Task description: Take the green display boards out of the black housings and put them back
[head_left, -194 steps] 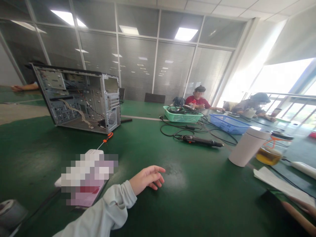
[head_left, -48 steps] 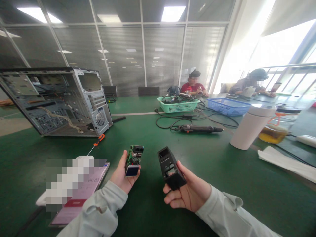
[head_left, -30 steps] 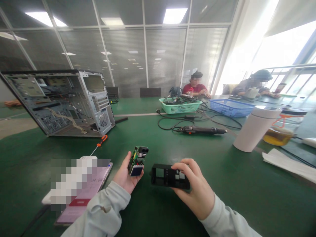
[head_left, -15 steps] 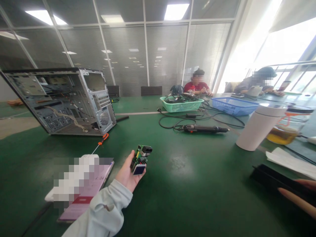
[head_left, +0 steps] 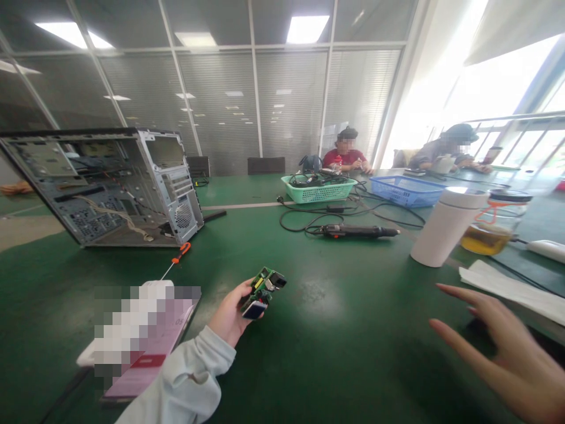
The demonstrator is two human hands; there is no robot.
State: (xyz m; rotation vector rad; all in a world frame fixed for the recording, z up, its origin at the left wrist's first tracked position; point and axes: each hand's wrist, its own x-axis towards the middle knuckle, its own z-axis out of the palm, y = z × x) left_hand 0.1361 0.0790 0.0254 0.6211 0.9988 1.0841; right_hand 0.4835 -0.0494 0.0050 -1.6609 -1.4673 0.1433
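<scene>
My left hand (head_left: 232,312) grips a small green circuit board (head_left: 263,288) above the table, with the thumb along its left edge. The board carries a black connector block and a small dark display with a pale frame. On the right, my right hand (head_left: 503,353) is open, its thumb and fingers spread with nothing between them. Beneath and behind that hand lies a black object (head_left: 481,333), mostly hidden by it. A pink-screened phone or tablet (head_left: 152,347) rests left of my left hand, partly under a white power strip (head_left: 128,324).
An opened computer case (head_left: 128,188) stands at the left, an orange-handled screwdriver (head_left: 180,253) before it. Farther back are a black electric screwdriver (head_left: 359,231), a green basket (head_left: 320,191) and a blue basket (head_left: 408,191). A white tumbler (head_left: 448,227) stands right. Two people sit beyond.
My right hand has let go of the black object, opened and come farther into view. My left hand has shifted slightly right with the circuit board, which is tilted more.
</scene>
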